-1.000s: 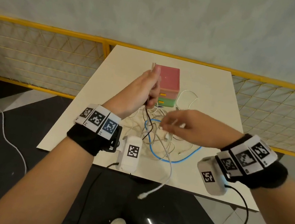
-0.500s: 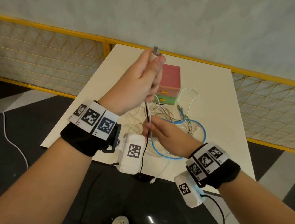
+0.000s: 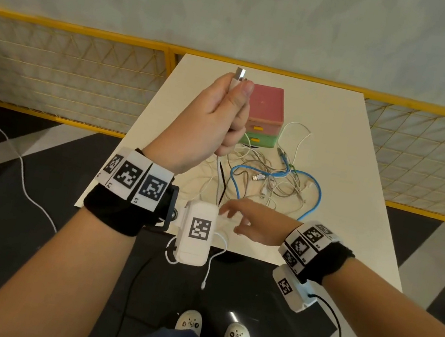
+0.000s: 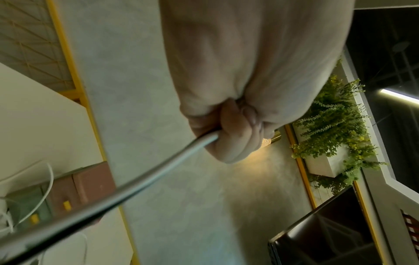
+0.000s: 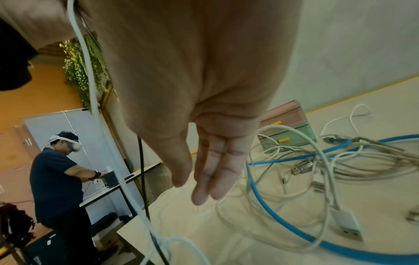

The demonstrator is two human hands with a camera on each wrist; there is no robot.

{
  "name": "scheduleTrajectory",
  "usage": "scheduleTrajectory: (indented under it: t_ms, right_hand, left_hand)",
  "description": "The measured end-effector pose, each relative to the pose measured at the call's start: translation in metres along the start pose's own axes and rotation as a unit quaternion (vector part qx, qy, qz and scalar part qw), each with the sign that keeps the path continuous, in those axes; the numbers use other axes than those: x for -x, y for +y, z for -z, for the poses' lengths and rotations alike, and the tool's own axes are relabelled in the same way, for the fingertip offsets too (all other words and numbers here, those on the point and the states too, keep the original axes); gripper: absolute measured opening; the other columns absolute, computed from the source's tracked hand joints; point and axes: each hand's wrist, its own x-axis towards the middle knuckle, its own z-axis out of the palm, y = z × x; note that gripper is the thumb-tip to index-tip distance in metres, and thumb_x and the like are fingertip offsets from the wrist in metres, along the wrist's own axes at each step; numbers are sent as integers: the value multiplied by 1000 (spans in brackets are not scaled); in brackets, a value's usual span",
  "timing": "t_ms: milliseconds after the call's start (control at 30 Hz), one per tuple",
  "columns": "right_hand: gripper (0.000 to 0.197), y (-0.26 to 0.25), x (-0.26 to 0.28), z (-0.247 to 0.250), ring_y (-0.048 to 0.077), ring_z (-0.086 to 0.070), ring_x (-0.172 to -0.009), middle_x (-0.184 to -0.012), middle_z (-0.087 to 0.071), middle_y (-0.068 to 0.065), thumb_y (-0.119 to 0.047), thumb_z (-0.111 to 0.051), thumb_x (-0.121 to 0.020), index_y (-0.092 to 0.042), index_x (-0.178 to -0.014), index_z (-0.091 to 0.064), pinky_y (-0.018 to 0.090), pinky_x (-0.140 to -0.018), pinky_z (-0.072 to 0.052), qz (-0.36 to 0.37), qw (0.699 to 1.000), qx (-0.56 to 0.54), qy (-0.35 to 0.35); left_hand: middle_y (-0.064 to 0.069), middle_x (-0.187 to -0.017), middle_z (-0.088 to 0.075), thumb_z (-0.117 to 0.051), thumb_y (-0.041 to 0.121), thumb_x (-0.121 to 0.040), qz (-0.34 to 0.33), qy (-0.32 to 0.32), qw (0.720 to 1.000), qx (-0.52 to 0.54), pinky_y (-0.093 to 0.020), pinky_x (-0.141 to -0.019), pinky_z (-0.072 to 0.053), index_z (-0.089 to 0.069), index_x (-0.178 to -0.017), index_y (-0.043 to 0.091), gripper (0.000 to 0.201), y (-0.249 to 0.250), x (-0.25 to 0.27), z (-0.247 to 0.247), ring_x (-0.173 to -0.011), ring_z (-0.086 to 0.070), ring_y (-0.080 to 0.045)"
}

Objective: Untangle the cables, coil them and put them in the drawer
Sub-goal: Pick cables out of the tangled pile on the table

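My left hand (image 3: 224,115) is raised above the table and grips a white cable (image 3: 218,172) near its USB plug (image 3: 240,74); the cable (image 4: 158,167) hangs down past the table's front edge. My right hand (image 3: 247,220) hovers low over the near side of the table with straight fingers (image 5: 211,181), holding nothing. A tangle of white and grey cables (image 3: 269,182) with a blue cable (image 3: 317,191) lies in the middle of the table. The small drawer unit (image 3: 264,116), pink on top and green below with yellow handles, stands behind the tangle, its drawers closed.
The white table (image 3: 363,169) stands against a yellow mesh fence (image 3: 62,74). A white USB adapter (image 5: 344,224) lies in the tangle near my right hand. Another person (image 5: 56,179) works at a table far off. Dark floor lies below the table's front edge.
My left hand has lifted the white cable's plug end higher. My right hand has let go of the cable, dropped toward the table's near edge and opened.
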Motion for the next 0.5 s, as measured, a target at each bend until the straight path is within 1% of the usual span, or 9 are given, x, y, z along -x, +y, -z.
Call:
scheduleTrajectory:
  t_ms: [100,167,233,300,333,367,433,467,500]
  right_hand:
    - [46,-8,-10,-2,15,-61,-95,-125,-49,2,-4,-59,-87,-23,-127,-49,9,-72,-43,56,998,-31,27]
    - [40,-15,-16,-6,1,-57,-97,-119,-50,-6,-12,-60,-88,-28,-123,-53,5,-71,-42,73,995,-62,9]
    - [24,-20,-19,-13,-3,-56,-92,-107,-57,-8,-16,-56,-91,-28,-111,-59,13,-78,-43,71,995,-72,-21]
    - [22,-26,-18,-23,15,-59,-97,-110,-62,11,-12,-46,-97,-7,-114,-61,19,-87,-43,39,995,-82,-35]
    - [27,-27,-17,-31,20,-58,-92,-108,-61,21,-8,-41,-98,5,-117,-56,15,-85,-42,16,991,-123,-41]
    - [30,-28,-17,-39,21,-58,-83,-99,-60,26,-3,-36,-99,12,-120,-51,17,-83,-46,-11,980,-191,-46]
    - [28,-27,-19,-51,26,-60,-69,-81,-59,20,2,-35,-97,11,-121,-47,43,-83,-56,-29,959,-277,-52]
    - [25,-22,-21,-54,29,-62,-64,-77,-59,19,0,-38,-97,5,-119,-48,52,-76,-57,-37,952,-299,-59]
    - [19,-19,-22,-54,28,-64,-59,-73,-60,18,-1,-40,-96,-1,-114,-48,51,-68,-59,-52,940,-328,-72]
  left_hand:
    - [6,-62,-29,-29,25,-107,-1,-29,1000,7,-20,-41,-21,-34,-91,9,24,-1,1,-7,-44,-20,-10]
    - [1,-65,-26,-29,23,-108,-8,-44,999,13,-21,-42,-21,-34,-97,2,24,-2,1,-10,-46,-18,-13]
    - [-2,-66,-22,-29,21,-108,-16,-54,998,29,-21,-43,-19,-34,-98,4,20,-1,2,-10,-46,-17,-13]
    - [-3,-65,-20,-30,21,-108,-19,-53,997,52,-21,-44,-18,-36,-94,10,18,0,2,-6,-46,-16,-12]
    - [-1,-65,-20,-30,21,-108,-20,-52,997,61,-20,-43,-17,-38,-92,13,19,-1,2,-4,-45,-16,-11]
    - [1,-63,-22,-30,21,-108,-21,-53,996,67,-19,-43,-17,-38,-91,16,19,-2,2,0,-45,-17,-10]
    - [6,-60,-26,-30,21,-107,-20,-54,996,73,-18,-42,-19,-37,-89,17,21,-6,2,6,-44,-18,-8]
    - [7,-60,-27,-29,21,-107,-19,-54,996,75,-17,-42,-19,-36,-88,17,21,-8,2,10,-43,-18,-8]
    - [8,-59,-27,-29,21,-107,-19,-53,995,77,-16,-42,-19,-35,-87,17,22,-9,2,14,-43,-18,-7]
